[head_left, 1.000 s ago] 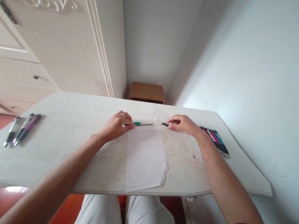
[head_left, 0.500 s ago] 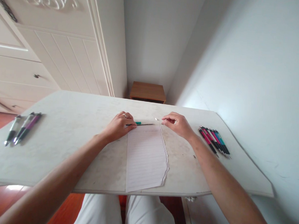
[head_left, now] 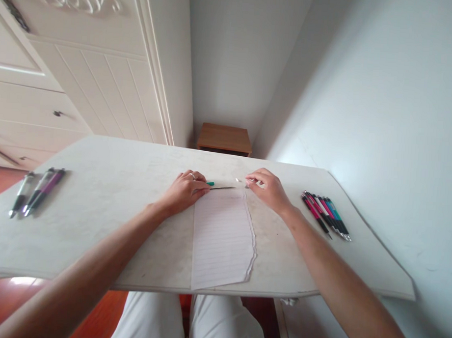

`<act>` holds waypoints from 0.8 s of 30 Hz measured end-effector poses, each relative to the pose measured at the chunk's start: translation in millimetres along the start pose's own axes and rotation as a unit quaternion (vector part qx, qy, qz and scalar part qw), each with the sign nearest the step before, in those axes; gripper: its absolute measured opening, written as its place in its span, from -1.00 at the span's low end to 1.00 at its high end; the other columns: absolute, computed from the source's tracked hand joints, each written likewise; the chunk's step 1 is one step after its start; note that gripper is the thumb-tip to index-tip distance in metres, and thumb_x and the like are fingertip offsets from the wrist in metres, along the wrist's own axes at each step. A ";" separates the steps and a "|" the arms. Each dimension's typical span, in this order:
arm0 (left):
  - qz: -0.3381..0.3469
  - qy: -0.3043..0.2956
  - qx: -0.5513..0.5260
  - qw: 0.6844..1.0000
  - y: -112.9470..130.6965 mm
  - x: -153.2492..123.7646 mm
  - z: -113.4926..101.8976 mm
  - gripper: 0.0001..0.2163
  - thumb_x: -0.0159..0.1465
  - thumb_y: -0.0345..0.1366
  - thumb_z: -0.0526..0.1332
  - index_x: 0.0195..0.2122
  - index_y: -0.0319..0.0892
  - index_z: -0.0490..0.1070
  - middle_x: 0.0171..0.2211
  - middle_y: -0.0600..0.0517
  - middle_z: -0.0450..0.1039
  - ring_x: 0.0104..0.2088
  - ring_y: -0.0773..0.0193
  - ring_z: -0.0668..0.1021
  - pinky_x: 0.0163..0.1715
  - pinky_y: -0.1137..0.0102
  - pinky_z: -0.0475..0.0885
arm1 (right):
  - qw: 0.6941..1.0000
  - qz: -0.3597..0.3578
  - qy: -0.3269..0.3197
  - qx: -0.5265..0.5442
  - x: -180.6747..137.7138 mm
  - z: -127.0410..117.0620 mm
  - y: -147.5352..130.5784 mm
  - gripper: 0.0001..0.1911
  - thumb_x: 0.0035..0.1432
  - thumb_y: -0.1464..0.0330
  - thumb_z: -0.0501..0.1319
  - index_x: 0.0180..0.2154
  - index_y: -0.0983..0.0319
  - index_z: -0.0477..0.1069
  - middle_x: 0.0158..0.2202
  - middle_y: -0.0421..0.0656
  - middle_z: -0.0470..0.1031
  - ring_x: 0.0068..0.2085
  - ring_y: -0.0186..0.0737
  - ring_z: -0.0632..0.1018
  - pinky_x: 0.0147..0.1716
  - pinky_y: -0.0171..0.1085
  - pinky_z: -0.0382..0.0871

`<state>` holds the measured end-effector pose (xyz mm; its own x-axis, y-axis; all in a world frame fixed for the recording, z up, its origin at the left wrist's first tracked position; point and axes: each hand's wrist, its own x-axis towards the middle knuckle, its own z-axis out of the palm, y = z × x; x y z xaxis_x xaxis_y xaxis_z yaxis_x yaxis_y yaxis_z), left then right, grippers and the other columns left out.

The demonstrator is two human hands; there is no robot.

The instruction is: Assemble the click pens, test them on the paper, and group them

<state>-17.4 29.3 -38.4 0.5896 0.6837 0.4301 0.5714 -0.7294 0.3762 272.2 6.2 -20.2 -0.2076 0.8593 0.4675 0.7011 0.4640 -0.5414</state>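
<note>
My left hand (head_left: 188,189) is closed near the top of a lined sheet of paper (head_left: 223,240). A thin dark pen refill (head_left: 224,188) sticks out from its fingers to the right, and the end of a green pen barrel (head_left: 210,184) shows just above the refill. Across from it, my right hand (head_left: 266,187) pinches a small silvery piece between thumb and fingertips, too small to name. A little white piece (head_left: 238,180) lies on the table just left of those fingertips. The paper's right edge is torn.
Several pink, white and blue pens (head_left: 326,215) lie side by side at the right of the white table (head_left: 114,182). Grey and purple pens (head_left: 43,191) lie at the far left. Beyond the table are a brown wooden box-like stand (head_left: 225,137), a white cabinet (head_left: 111,95) and the wall.
The view has shifted slightly. Both hands keep nearly the same places and grips, with only small finger movements.
</note>
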 end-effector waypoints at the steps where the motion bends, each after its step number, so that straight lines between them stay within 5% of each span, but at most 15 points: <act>1: -0.004 0.000 0.004 1.000 0.0 -0.1 0.8 -0.78 0.33 -0.19 0.16 -0.21 -0.03 0.62 -0.16 -0.05 0.53 -0.14 0.12 0.48 -0.06 0.18 0.38 | 1.000 -0.024 -0.010 -0.001 -1.5 4.0 -4.9 -0.82 0.21 0.35 0.20 -0.22 0.19 0.57 -0.24 -0.08 0.50 -0.18 -0.16 0.53 -0.16 -0.19 0.42; 9: -0.026 0.019 0.029 0.999 6.9 3.4 6.9 -0.80 0.34 -0.30 0.13 -0.28 -0.11 0.57 -0.18 -0.06 0.52 -0.16 0.11 0.46 -0.07 0.18 0.36 | 0.986 -0.100 -0.068 -0.119 -5.7 24.2 -21.7 -0.84 0.21 0.38 0.25 -0.17 0.18 0.58 0.04 0.03 0.42 0.05 0.01 0.45 0.02 -0.01 0.30; 24: -0.040 0.013 0.078 0.996 12.2 8.9 8.0 -0.85 0.30 -0.34 0.17 -0.31 -0.15 0.54 -0.11 -0.10 0.52 -0.07 0.03 0.45 -0.06 0.14 0.36 | 0.984 -0.104 -0.082 -0.117 -0.2 27.7 -28.0 -0.85 0.25 0.44 0.21 -0.28 0.21 0.58 0.07 0.02 0.45 0.08 -0.01 0.45 0.06 -0.01 0.27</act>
<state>-0.6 26.6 -36.5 0.5247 0.7374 0.4253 0.6990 -0.6584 0.2791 233.7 -0.9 -24.4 -0.4577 0.7829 0.4214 0.7657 0.5880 -0.2607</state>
